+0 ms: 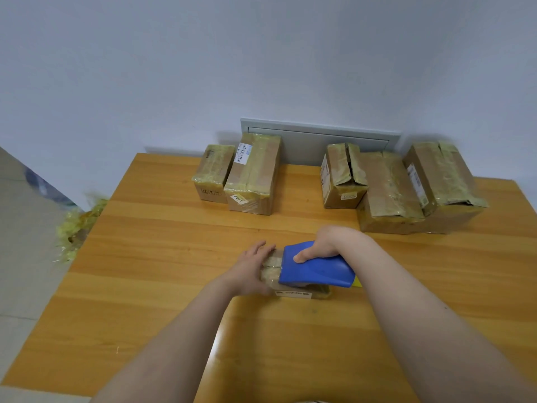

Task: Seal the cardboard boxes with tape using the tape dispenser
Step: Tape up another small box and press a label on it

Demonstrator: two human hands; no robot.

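The right grip (319, 247) is clenching the blue tape dispenser (316, 270), thumb lying on its near face and fingers wrapping over its far side; the dispenser is sitting on top of a small cardboard box (293, 293), covering most of it, with its broad end pointing toward 3 o'clock. The left grip (251, 269) is released, its fingers nearly straight and pressing against the box's 9 o'clock end, where glossy tape is showing on the top. The small box is lying flat near the middle of the wooden worktop (145, 286).

Toward 11 o'clock from it, two taped boxes (252, 173) are standing side by side and touching, near the worktop's far edge; toward 1 o'clock, three more boxes (389, 193) are crowding together, the leftmost one showing a gap between its top flaps. A grey wall panel (319, 141) is showing behind them; at 9 o'clock, off the worktop, a heap of yellowish tape scraps (78, 225) is lying on the floor.
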